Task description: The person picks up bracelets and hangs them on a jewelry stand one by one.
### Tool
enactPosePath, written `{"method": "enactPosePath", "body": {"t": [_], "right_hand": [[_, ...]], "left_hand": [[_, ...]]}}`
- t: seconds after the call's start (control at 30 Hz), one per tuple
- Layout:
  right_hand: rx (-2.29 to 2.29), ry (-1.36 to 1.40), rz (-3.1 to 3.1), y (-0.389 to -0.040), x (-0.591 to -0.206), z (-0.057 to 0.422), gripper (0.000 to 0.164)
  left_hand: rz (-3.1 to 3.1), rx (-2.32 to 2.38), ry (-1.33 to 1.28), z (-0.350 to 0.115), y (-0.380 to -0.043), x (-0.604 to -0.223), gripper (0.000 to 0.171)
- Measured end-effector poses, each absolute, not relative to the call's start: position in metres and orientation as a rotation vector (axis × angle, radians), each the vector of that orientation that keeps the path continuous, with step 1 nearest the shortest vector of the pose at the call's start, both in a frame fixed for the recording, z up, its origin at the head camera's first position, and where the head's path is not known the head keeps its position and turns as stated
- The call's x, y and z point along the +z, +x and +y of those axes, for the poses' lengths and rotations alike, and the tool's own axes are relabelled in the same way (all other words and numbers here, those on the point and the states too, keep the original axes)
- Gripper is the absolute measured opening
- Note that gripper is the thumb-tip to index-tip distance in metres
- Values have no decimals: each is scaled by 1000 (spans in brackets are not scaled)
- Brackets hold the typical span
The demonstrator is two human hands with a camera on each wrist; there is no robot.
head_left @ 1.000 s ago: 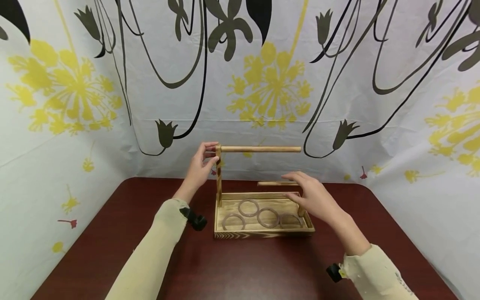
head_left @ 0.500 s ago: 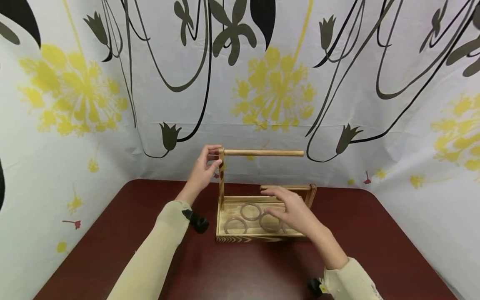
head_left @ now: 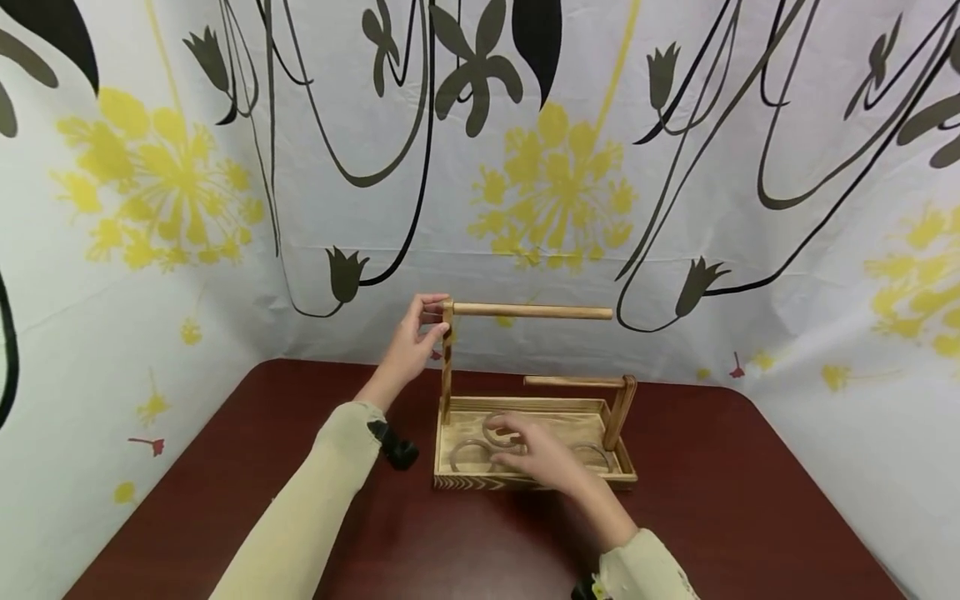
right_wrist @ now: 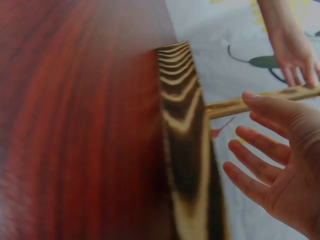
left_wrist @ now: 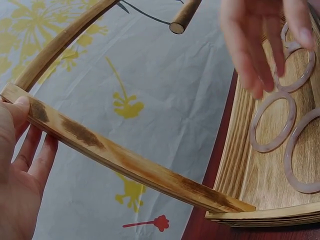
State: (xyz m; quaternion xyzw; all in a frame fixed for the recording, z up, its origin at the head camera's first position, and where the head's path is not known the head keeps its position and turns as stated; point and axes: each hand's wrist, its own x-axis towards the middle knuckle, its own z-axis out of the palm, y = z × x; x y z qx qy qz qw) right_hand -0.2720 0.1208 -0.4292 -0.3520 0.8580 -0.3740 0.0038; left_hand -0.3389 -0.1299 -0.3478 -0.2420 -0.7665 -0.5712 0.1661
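A wooden bangle stand has a shallow tray base, a tall left post and a shorter right post. Each post carries a horizontal rod. My left hand pinches the top of the tall post, thumb in front and fingers behind. Several pale pinkish bangles, one being this bangle, lie flat in the tray. Over the tray's middle hovers my right hand, fingers spread and slightly bent, nothing between them. It partly covers bangles in the head view.
The upper rod and lower rod carry nothing, and their ends stick out inward over the tray. Around the stand lies the dark red table. A white cloth with flower prints hangs behind.
My right hand has moved left and down from the short post to over the bangles in the tray. The left hand has kept its grip on the tall post.
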Motion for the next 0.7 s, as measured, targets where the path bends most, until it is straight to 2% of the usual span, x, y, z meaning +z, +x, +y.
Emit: {"method": "enactPosePath", "body": {"t": [0.33, 0.7], "right_hand": [[-1217, -1072, 2599, -283, -456, 126, 49], [-1196, -925, 2623, -292, -458, 124, 49]], "left_hand": [[-2205, -1620, -676, -131, -340, -349, 37], [-2211, -1630, -695, -131, -345, -345, 38]]}}
